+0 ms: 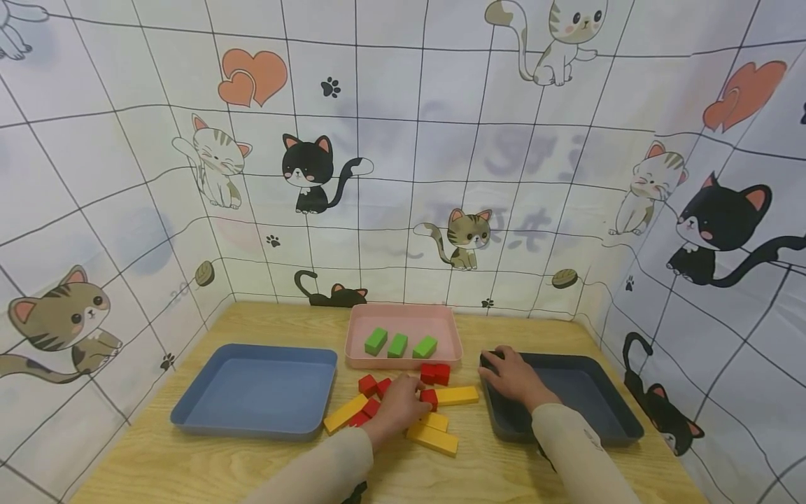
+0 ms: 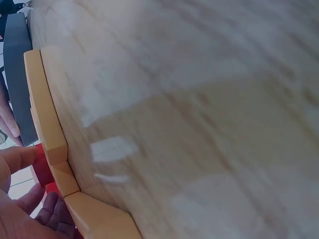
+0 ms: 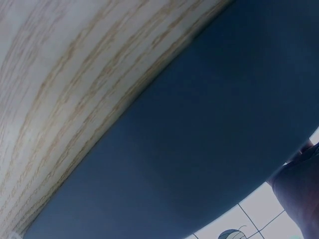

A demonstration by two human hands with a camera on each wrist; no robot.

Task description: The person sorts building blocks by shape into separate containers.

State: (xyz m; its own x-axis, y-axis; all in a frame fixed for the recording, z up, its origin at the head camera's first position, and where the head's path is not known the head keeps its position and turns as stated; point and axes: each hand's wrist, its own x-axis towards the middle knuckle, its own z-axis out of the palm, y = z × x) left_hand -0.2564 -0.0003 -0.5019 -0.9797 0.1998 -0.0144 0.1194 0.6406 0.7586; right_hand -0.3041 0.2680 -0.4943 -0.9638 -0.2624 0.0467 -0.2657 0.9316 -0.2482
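We are seeing the left hand (image 1: pixel 395 407) reaching down among red blocks (image 1: pixel 367 384) and yellow blocks (image 1: pixel 432 440), fingers bending, the tips sitting close against one red block (image 1: pixel 429 400); we cannot tell whether they are pinching it, the hand hiding part of the pile. Rightward, the right hand (image 1: pixel 513 376) is lying over the dark tray's (image 1: pixel 582 392) far-left corner, its grip escaping us: the right wrist view is cutting the hand off.

A cream fabric left sleeve (image 1: pixel 321 467) and matching right sleeve (image 1: pixel 576 451) end behind the bare fingers (image 1: pixel 493 362); a small black piece (image 1: pixel 356 493) shows beneath the left one.
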